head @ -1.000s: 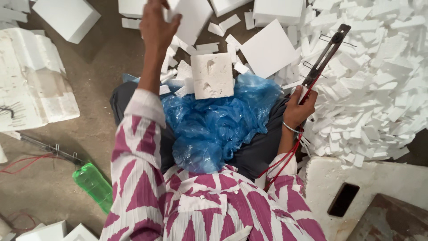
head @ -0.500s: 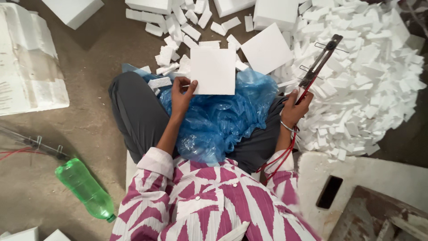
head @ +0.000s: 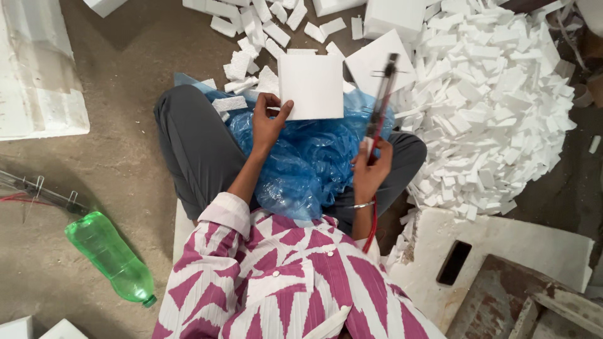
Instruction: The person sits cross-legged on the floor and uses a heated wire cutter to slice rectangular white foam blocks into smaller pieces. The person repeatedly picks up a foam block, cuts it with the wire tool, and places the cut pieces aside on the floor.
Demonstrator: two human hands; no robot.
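— What is lying around the seated person?

— A big heap of small white foam offcuts (head: 496, 107) is filling the upper right of the frame, blocky and rough-edged. More foam chunks (head: 251, 37) are lying scattered along the top centre, and a thick foam slab (head: 38, 88) is sitting at the upper left. A green plastic bottle (head: 112, 257) is lying on its side at the lower left, on the dusty concrete floor (head: 119, 50). A dark phone (head: 453, 262) is resting on a white foam board (head: 534, 245) at the lower right.

— And what is crowding the hands?

— Crinkled blue plastic sheeting (head: 301, 157) is covering the lap, shiny and bunched, right under both hands.

— What are the hands doing?

— The left hand (head: 269, 122) is pinching the lower left edge of a flat square foam sheet (head: 311, 86), thumb on top, fingers curled behind it; the sheet is sitting just above centre, over the blue plastic. The right hand (head: 370, 169) is wrapping closed around the handle of a slim cutting tool (head: 383, 94), which is pointing up beside the sheet's right edge, with a red cord (head: 372, 229) trailing down from the wrist area.
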